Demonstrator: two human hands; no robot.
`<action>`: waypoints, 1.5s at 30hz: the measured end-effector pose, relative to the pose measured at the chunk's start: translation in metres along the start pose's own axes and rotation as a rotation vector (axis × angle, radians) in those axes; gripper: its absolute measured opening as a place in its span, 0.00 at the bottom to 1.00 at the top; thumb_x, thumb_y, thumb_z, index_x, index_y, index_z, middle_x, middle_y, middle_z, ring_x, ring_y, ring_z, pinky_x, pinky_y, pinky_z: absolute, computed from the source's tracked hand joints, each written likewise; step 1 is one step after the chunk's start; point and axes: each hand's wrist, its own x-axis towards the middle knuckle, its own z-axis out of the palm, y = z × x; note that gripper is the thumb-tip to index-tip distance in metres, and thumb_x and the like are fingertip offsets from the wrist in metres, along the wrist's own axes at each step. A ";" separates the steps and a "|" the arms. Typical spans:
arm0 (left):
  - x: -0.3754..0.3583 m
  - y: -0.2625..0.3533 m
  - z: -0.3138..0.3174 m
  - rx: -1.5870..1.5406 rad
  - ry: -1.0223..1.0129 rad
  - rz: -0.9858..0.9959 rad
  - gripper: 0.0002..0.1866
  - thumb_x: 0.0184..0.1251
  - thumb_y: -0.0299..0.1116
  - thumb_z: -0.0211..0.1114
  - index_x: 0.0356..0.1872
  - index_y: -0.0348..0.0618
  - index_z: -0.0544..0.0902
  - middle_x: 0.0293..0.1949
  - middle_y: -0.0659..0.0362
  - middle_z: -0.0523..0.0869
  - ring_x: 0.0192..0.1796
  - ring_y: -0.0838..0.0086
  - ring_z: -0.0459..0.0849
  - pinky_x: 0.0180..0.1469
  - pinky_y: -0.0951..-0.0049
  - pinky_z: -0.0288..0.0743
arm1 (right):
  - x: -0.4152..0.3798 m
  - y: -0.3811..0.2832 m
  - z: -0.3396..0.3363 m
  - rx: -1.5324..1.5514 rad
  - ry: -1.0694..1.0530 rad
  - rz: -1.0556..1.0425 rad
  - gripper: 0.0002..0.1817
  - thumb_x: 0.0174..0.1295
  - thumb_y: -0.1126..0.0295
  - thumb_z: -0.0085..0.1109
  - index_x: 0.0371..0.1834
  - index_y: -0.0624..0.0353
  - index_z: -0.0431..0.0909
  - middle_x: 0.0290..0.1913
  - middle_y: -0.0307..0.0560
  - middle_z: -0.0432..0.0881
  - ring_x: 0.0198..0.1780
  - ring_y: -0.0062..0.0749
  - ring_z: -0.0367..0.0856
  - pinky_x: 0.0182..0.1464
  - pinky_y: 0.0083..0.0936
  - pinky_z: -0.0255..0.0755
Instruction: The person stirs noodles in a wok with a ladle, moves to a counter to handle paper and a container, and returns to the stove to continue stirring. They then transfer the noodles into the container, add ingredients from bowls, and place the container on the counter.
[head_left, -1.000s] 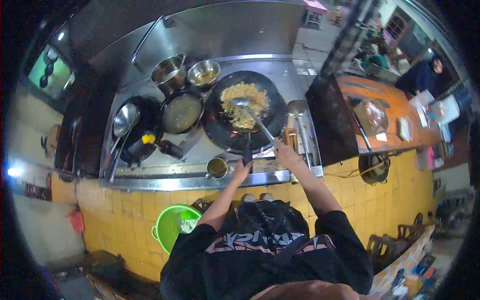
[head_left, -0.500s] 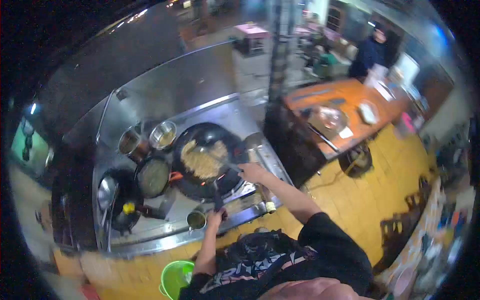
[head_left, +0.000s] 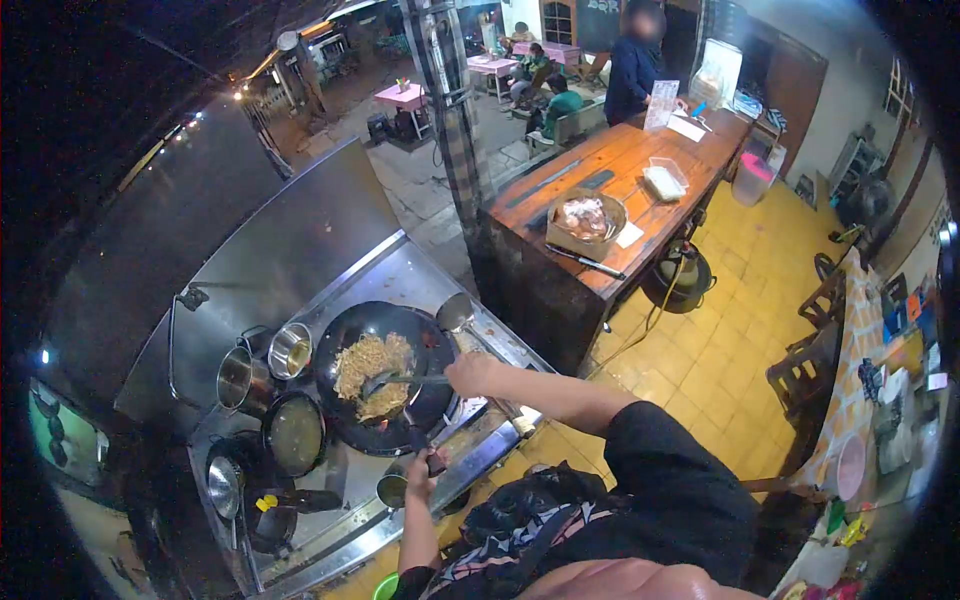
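My right hand [head_left: 474, 374] is closed round the handle of a metal ladle [head_left: 425, 379]. The ladle's bowl sits in the yellowish fried noodles [head_left: 365, 360], which lie in a large black wok [head_left: 345, 425] on the steel stove. At the wok's near side, my left hand [head_left: 421, 480] is wrapped round its dark handle [head_left: 417, 437]. Just left of that hand stands a small metal cup [head_left: 391, 489]. Beyond the wok's right rim lies a wide metal spatula [head_left: 456, 312].
Left of the wok stand a pan of cloudy liquid [head_left: 295, 435], a steel pot [head_left: 240, 380] and a smaller pot [head_left: 290, 352]. A long ladle [head_left: 226, 487] rests over a dark pan. Rightward is a wooden counter [head_left: 540, 205]; a person [head_left: 630, 75] stands behind it.
The view has swung right, so the stove sits lower and further left. The ladle's bowl has shifted from the noodles' far side to their near side. Both hands keep their grips.
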 end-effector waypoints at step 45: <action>0.017 0.009 0.008 -0.305 -0.141 -0.164 0.15 0.63 0.45 0.63 0.36 0.42 0.78 0.24 0.64 0.79 0.21 0.78 0.76 0.24 0.77 0.72 | 0.032 -0.033 0.127 0.130 0.346 -0.011 0.21 0.57 0.68 0.51 0.51 0.71 0.72 0.36 0.59 0.82 0.36 0.49 0.85 0.32 0.41 0.78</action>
